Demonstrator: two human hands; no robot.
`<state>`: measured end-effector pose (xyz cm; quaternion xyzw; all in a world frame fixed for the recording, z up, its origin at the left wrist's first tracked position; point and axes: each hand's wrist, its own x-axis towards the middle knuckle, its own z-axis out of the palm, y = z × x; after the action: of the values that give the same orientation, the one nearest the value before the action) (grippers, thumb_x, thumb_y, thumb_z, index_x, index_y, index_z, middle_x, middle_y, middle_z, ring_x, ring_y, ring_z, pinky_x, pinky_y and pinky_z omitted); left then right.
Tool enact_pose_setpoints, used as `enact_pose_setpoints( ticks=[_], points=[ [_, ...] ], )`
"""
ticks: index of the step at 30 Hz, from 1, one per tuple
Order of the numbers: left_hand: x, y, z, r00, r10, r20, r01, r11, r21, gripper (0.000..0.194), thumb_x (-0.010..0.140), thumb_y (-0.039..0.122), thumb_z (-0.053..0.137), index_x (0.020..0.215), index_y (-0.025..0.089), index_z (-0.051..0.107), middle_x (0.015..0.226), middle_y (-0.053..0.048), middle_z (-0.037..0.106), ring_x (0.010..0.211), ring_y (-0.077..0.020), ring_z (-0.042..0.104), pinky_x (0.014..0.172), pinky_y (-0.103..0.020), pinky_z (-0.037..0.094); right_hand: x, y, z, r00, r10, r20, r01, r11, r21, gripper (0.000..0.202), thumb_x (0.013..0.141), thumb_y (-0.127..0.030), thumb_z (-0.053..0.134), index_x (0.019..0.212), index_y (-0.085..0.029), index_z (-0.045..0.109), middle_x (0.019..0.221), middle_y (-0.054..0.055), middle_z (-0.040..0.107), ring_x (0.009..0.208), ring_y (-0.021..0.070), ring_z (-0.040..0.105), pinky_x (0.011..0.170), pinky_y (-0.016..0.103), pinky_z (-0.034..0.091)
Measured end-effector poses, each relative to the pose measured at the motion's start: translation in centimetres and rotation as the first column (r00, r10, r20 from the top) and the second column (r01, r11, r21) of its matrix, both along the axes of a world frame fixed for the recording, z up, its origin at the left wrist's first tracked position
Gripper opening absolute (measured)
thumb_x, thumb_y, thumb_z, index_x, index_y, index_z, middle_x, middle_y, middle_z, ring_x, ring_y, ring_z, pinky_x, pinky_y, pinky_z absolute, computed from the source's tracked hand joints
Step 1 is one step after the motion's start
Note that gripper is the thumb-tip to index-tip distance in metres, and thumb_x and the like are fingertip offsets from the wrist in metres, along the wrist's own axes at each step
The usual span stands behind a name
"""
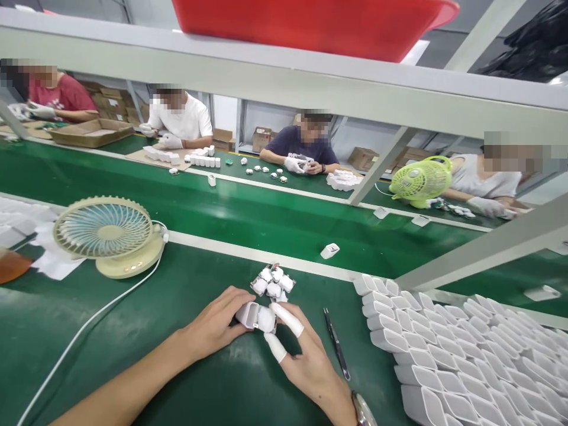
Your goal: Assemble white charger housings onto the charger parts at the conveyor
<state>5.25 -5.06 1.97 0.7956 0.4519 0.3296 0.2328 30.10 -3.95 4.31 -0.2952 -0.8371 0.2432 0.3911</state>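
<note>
My left hand is closed around a white plastic housing, its open end turned to the right. Between the thumb and forefinger of my right hand, both in white finger cots, is a small white module. The module sits right at the housing's open mouth; I cannot tell how far inside it reaches. Just beyond my hands lies a small pile of similar white modules with bits of circuit board showing. Black tweezers rest on the green table to the right of my right hand.
Many open white housings stand in rows at right. A beige fan with a white cable is at left. Past the table edge runs a green conveyor carrying a housing. Several co-workers sit opposite. A shelf beam crosses above.
</note>
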Motion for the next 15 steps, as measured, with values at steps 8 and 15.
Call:
enact_pose_setpoints(
  ticks=[8, 15],
  points=[
    [0.17, 0.02, 0.29, 0.999, -0.020, -0.032, 0.023, 0.996, 0.085, 0.040, 0.099, 0.026, 0.066, 0.136, 0.023, 0.054, 0.129, -0.012, 0.065, 0.112, -0.0263, 0.064, 0.096, -0.040, 0.058, 0.19, -0.36, -0.34, 0.986, -0.043, 0.158, 0.014, 0.983, 0.181, 0.063, 0.101, -0.012, 0.057, 0.159, -0.023, 0.037, 0.137, 0.018, 0.065, 0.127, 0.0283, 0.067, 0.103, 0.042, 0.061],
    [0.16, -0.03, 0.13, 0.999, -0.013, -0.032, 0.016, 0.996, 0.092, 0.042, 0.098, 0.023, 0.064, 0.139, 0.024, 0.052, 0.127, -0.012, 0.065, 0.110, -0.0262, 0.064, 0.097, -0.040, 0.058, 0.26, -0.58, -0.25, 0.976, -0.055, 0.211, 0.000, 0.968, 0.252, 0.069, 0.103, -0.012, 0.052, 0.165, -0.025, 0.025, 0.138, 0.017, 0.065, 0.124, 0.0307, 0.069, 0.098, 0.044, 0.064]
  ],
)
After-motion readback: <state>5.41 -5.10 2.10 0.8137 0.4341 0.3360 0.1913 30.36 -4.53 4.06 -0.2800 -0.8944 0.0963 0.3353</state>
